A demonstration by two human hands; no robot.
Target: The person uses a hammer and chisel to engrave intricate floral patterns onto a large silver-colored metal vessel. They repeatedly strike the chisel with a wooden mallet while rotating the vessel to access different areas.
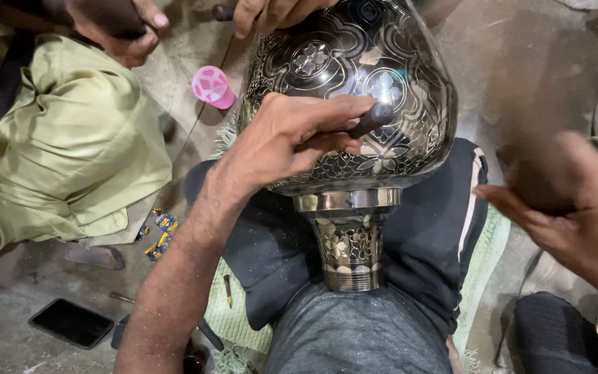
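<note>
The engraved metal vase [354, 90] lies in your lap, neck [349, 239] toward your belly, body resting on the dark cushion [437, 242]. Your left hand [292, 135] is closed around a dark-handled engraving tool [374, 118], its tip on the floral band. Your right hand [562, 201] is blurred (whether it grips anything cannot be told). Brace the wrist against the vase; follow each line steadily.

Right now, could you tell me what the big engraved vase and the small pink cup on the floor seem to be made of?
The engraved vase looks like metal, dark and polished: it throws bright highlights, and its cut floral pattern shows silvery lines. The pink cup seems to be plastic, judging by its even, matte colour, though that is less certain. The left hand holds a dark-handled tool against the vase.
</note>
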